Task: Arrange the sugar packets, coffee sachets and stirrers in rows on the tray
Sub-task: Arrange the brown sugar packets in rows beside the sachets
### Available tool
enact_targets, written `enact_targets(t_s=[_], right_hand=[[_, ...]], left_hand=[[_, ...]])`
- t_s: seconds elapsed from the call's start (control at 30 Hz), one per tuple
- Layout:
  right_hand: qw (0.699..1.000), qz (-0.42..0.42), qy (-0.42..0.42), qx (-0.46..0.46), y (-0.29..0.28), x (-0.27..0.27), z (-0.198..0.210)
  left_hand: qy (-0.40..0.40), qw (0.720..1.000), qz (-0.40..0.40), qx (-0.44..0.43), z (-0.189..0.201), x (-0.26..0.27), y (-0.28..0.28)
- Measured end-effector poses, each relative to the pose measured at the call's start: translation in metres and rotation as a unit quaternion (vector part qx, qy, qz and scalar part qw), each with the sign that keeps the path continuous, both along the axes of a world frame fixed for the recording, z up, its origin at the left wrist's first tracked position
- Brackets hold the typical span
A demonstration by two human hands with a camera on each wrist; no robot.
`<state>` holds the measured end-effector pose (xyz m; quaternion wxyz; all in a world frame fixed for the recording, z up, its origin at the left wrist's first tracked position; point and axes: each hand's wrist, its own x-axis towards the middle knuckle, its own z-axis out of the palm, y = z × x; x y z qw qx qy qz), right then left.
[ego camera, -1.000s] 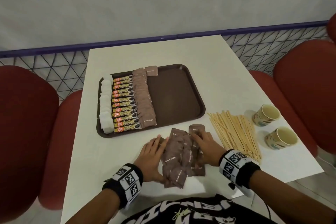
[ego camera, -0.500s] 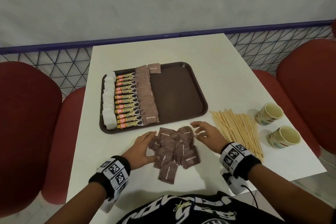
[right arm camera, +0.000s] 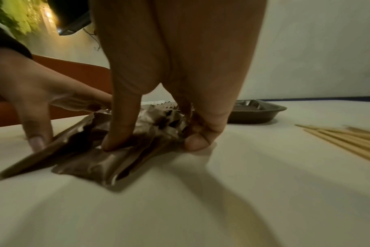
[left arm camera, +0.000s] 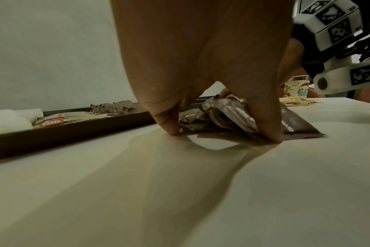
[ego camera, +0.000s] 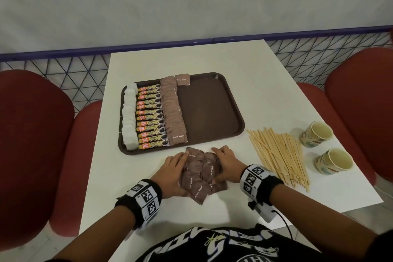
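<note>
Since half a second ago your hands have closed in from both sides, and the loose packets (ego camera: 201,173) that lay spread out are now bunched into a tighter heap between them.

Your left hand (ego camera: 170,173) presses in on the heap's left edge with fingers curled down, tips on the table (ego camera: 251,91). Your right hand (ego camera: 227,164) pinches the right side, thumb planted on a packet and the other fingers curled against the pile. Both are grasping the heap, not lifting it.

The heap sits on the table just short of the tray's (ego camera: 238,100) near rim, squarely between your hands, so neither is nearer. The bare right half of the tray lies straight ahead and slightly right; judging by that, the right hand has the shorter carry.

The packets are thin, crinkled brown foil-like squares, slippery against each other and likely to fan out if squeezed unevenly.

Right of you the stirrers (ego camera: 278,155) lie as slim pale wooden sticks, long axes running near to far. On the tray, rows of white packets (ego camera: 129,117), sachets (ego camera: 152,117) and brown sugar (ego camera: 173,110) run the same way.
</note>
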<state>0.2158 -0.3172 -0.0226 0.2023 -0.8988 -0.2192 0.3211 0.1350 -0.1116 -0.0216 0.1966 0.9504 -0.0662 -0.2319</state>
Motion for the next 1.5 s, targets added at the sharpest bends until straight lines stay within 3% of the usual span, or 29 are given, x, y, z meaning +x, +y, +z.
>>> enact_targets(t_s=[0.2, 0.37, 0.53, 0.7, 0.87, 0.97, 1.13, 1.27, 1.4, 1.5], right_hand=[[0.999, -0.019, -0.005, 0.03, 0.011, -0.001, -0.002], [0.984, -0.027, 0.04, 0.172, 0.017, -0.014, -0.001], [0.98, -0.043, 0.032, 0.192, 0.01, -0.014, 0.001], [0.971, -0.079, 0.035, 0.224, 0.006, -0.012, 0.0], [0.962, -0.087, 0.038, 0.258, 0.011, -0.016, -0.003], [0.963, -0.095, 0.029, 0.252, 0.01, -0.014, 0.001], [0.981, -0.08, 0.003, 0.177, 0.003, -0.008, 0.0], [0.988, -0.076, -0.098, 0.096, 0.002, -0.007, -0.002], [0.968, -0.096, -0.156, 0.17, 0.011, -0.009, 0.007], [0.965, -0.073, -0.081, 0.239, 0.021, -0.01, 0.016]], left_hand=[[0.011, 1.0, 0.017, -0.014, 0.002, 0.003, 0.0], [0.007, 0.997, 0.038, -0.063, 0.002, 0.005, -0.004], [0.019, 0.983, 0.102, -0.151, 0.002, 0.013, -0.003], [0.016, 0.982, 0.124, -0.144, -0.002, 0.019, -0.001], [0.041, 0.954, 0.156, -0.254, -0.005, 0.023, -0.007], [0.05, 0.946, 0.159, -0.278, -0.003, 0.022, -0.008], [0.037, 0.926, 0.2, -0.319, -0.007, 0.016, -0.003], [0.051, 0.91, 0.223, -0.345, -0.004, 0.015, 0.003], [0.063, 0.889, 0.251, -0.378, 0.0, 0.016, 0.01], [0.065, 0.862, 0.277, -0.42, 0.007, 0.019, 0.014]])
